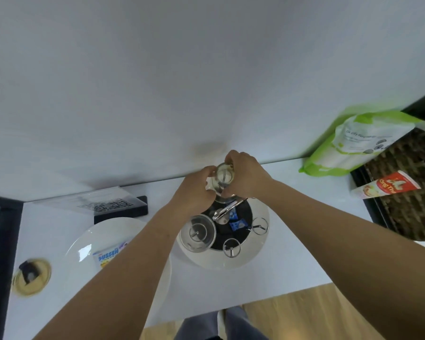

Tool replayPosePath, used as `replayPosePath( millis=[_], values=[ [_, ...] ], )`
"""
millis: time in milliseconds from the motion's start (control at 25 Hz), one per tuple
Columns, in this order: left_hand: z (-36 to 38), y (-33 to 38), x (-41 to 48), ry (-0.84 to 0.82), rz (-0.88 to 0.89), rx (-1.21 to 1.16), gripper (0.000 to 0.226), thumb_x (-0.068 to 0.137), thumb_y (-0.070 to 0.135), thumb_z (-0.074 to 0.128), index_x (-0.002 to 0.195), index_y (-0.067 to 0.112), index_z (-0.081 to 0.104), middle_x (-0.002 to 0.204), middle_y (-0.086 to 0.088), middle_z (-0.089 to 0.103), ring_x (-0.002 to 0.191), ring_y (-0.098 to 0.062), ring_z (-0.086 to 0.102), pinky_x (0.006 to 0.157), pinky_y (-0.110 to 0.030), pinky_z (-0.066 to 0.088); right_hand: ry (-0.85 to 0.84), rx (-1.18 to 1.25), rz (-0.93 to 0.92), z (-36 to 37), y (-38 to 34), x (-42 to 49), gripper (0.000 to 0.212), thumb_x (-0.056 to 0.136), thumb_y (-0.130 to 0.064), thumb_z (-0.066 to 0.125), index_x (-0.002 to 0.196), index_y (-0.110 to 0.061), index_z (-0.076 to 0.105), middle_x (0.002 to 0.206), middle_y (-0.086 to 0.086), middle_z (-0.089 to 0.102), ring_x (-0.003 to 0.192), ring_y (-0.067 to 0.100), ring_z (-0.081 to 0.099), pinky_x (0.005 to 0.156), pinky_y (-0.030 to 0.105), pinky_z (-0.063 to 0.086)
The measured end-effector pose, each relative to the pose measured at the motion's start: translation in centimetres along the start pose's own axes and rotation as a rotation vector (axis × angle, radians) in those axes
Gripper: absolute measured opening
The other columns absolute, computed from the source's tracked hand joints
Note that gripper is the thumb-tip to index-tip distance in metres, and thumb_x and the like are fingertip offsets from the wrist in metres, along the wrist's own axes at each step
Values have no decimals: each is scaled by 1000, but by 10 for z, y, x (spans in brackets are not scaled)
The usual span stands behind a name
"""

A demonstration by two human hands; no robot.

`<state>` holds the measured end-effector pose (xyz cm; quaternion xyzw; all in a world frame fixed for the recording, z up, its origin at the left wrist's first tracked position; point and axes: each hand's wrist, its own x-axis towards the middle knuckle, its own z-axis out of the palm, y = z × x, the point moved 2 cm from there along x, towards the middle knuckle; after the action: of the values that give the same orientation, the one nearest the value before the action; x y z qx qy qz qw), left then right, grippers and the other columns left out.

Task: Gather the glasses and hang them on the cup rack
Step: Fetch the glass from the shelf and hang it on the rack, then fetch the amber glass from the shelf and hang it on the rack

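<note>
Head view, looking down over both forearms. Cup rack [222,231] stands on the white counter [292,253] close to the back wall: round white base, dark centre, chrome pegs with ring tips.

One glass [201,233] already hangs mouth-down on the left peg. Two ring-tipped pegs show bare: one front [232,247], one right [260,225]. A chrome arm [227,209] runs from the centre toward the back, right under the hands.

Second glass [223,177] sits at the back of the rack, above that rear arm. Both hands are on it. Left grip [196,190] is curled closed against its left side; right grip [243,175] is wrapped over its top and right side, fingers clamped. The view looks down through the base of the glass, so its long axis reads near upright, mouth down. That is a judgement, since fingers hide most of the wall.

The key relation: the glass lies straight above the rear peg, axis roughly in line with it. Whether the rim has cleared the peg tip, I cannot tell. The next move likely calls for a straight drop, not a sideways shift. Both hands are equally near; the right covers more of the glass.

Elsewhere on the counter: a plate [88,244] to the left with a packet [108,257], a green bag [353,146] back right. No further loose glasses in view.
</note>
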<state>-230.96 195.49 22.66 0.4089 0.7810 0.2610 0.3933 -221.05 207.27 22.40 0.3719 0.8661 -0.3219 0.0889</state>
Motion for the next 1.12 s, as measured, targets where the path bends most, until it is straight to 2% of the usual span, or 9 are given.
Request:
replayPosePath(
  millis=[80,200,400,480,600,680,800,960,1120],
  values=[
    [-1,3,0,-9,29,6,43,89,5,53,131,15,52,124,-9,65,100,-25,62,87,-40,52,-8,-10,18,2,0,4,72,54,-23,88,112,-13,47,101,6,50,83,19,52,60,29,45],
    [-4,4,2,-15,37,-4,40,90,6,55,130,11,52,125,-12,64,102,-29,63,90,-45,51,-4,-12,1,5,-1,8,76,52,-31,90,113,-14,47,99,4,50,82,18,51,56,24,39],
    [-3,-6,5,-39,-6,-41,48,86,5,60,132,15,49,129,-9,61,105,-26,61,86,-35,50,-25,-3,-6,7,-5,5,84,52,-32,90,121,-15,44,105,7,48,87,22,54,69,31,48],
    [-3,-9,3,-42,-22,-45,56,85,7,62,137,17,45,136,-6,56,115,-25,57,87,-30,45,-41,25,0,4,-8,0,92,55,-36,88,131,-18,39,113,7,47,93,21,53,74,31,46],
    [-12,-4,-1,13,-22,-22,70,85,11,61,148,20,32,153,-4,40,136,-22,41,105,-33,37,7,58,-8,-16,-11,-12,89,69,-45,79,141,-20,33,130,9,46,110,24,50,82,29,37],
    [-22,12,-4,97,58,26,70,85,12,60,149,20,32,156,-4,36,141,-21,34,114,-36,30,99,25,-33,-36,-10,-30,83,77,-47,73,144,-18,33,139,11,44,123,26,47,91,32,40],
    [-29,60,-7,162,286,165,71,85,17,63,149,17,32,158,-6,33,144,-23,30,117,-41,24,220,-47,-42,-69,0,-67,79,83,-48,67,146,-16,33,149,10,39,135,25,39,105,42,39],
    [6,144,-18,56,579,391,77,86,27,65,152,19,25,162,-7,20,149,-27,17,117,-53,17,348,-175,35,-113,32,-139,77,85,-45,65,148,-16,31,155,11,32,143,24,28,107,45,38],
    [43,203,-50,48,722,388,76,86,27,64,152,17,27,162,-7,20,149,-29,15,116,-52,15,429,-255,151,-140,62,-214,76,87,-46,63,149,-19,29,157,8,28,144,23,25,108,46,37]
  ],
)
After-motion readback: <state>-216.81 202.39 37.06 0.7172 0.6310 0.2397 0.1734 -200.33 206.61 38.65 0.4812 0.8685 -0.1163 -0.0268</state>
